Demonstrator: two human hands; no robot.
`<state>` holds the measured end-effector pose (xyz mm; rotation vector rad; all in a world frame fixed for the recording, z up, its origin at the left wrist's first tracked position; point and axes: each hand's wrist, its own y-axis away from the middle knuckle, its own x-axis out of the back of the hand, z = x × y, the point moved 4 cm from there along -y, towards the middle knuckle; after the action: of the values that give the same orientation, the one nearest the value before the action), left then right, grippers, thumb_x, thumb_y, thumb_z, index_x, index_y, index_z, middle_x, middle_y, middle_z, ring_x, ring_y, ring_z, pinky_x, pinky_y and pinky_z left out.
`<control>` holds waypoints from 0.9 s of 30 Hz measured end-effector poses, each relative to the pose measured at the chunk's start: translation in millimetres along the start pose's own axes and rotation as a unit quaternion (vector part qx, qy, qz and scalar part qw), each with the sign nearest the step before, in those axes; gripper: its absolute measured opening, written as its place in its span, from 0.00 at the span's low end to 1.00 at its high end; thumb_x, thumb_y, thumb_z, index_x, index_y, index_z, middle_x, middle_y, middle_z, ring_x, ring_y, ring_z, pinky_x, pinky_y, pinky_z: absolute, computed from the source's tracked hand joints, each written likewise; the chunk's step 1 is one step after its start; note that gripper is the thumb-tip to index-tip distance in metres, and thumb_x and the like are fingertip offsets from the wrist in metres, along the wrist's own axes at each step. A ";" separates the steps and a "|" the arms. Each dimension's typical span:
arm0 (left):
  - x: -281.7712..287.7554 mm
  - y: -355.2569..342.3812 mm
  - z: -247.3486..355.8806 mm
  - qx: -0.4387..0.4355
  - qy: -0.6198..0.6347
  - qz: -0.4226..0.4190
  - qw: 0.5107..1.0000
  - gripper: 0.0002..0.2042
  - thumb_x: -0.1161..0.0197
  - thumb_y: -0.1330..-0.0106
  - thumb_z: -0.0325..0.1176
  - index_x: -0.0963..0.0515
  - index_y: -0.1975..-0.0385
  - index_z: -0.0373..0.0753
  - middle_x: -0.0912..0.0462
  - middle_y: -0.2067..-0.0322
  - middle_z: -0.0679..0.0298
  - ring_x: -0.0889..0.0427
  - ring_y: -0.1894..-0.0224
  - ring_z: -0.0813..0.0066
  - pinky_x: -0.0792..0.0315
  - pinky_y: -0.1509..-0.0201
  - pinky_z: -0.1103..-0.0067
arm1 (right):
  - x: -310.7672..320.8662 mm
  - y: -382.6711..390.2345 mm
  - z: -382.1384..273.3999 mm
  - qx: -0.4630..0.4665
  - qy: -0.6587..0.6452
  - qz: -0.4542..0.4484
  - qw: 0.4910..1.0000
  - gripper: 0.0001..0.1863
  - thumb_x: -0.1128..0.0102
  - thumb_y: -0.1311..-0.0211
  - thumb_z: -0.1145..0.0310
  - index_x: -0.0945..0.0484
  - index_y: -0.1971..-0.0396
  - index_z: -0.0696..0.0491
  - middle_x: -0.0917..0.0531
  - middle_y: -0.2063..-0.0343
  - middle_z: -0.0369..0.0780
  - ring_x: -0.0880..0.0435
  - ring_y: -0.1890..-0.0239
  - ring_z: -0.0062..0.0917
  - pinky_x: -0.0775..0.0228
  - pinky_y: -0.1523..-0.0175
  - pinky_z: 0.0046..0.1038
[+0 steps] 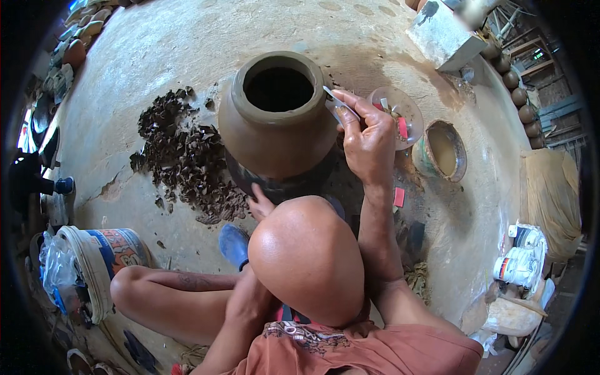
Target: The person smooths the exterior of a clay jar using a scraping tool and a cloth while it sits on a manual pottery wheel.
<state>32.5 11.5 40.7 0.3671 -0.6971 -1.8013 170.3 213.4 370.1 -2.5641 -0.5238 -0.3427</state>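
A wet clay pot [275, 144] with a thick round rim stands on a dark round base [275, 185]. My right hand [369, 137] pinches a thin pale flat tool [334, 95], its tip at the right side of the rim. My left hand [260, 203] is low by the base's front, partly hidden by my raised knee, with its visible fingers apart. Just behind my right hand is a shallow round dish [407, 103] holding red pieces and small bits.
Clay shavings [175, 144] are heaped left of the pot. Right are a bucket of murky water [444, 150], a red scrap [399, 197] and a concrete block [444, 37]. A white bucket [112, 250] is lower left, a person's shod foot [64, 185] far left, pots [519, 97] along the right wall.
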 end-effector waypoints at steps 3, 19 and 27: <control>-0.8 24.9 -36.4 0.042 -0.022 -0.022 0.999 0.43 0.38 0.31 0.67 0.31 0.33 0.30 0.19 0.43 0.44 0.19 0.42 0.53 0.25 0.36 0.61 | -0.1 0.5 2.4 0.003 -0.003 0.004 1.000 0.12 0.38 0.34 0.80 0.11 0.53 0.59 0.09 0.62 0.49 0.09 0.68 0.28 0.19 0.61 0.29; -13.5 33.9 -24.4 0.044 -0.012 -0.041 0.998 0.43 0.39 0.31 0.67 0.30 0.33 0.30 0.19 0.44 0.44 0.18 0.43 0.55 0.25 0.37 0.61 | 6.0 3.4 6.9 0.019 -0.006 0.012 1.000 0.12 0.37 0.34 0.79 0.12 0.53 0.60 0.09 0.59 0.50 0.07 0.59 0.34 0.17 0.55 0.32; -11.0 44.0 -40.1 0.059 -0.017 -0.042 0.997 0.42 0.39 0.30 0.67 0.30 0.33 0.30 0.19 0.45 0.44 0.18 0.43 0.56 0.24 0.38 0.61 | 2.7 8.7 3.4 0.010 0.001 0.002 1.000 0.12 0.36 0.36 0.80 0.12 0.54 0.60 0.09 0.59 0.50 0.07 0.58 0.36 0.17 0.54 0.32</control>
<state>92.0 1.4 36.0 0.4503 -0.8247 -1.8550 176.9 209.0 364.5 -2.5438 -0.5189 -0.3373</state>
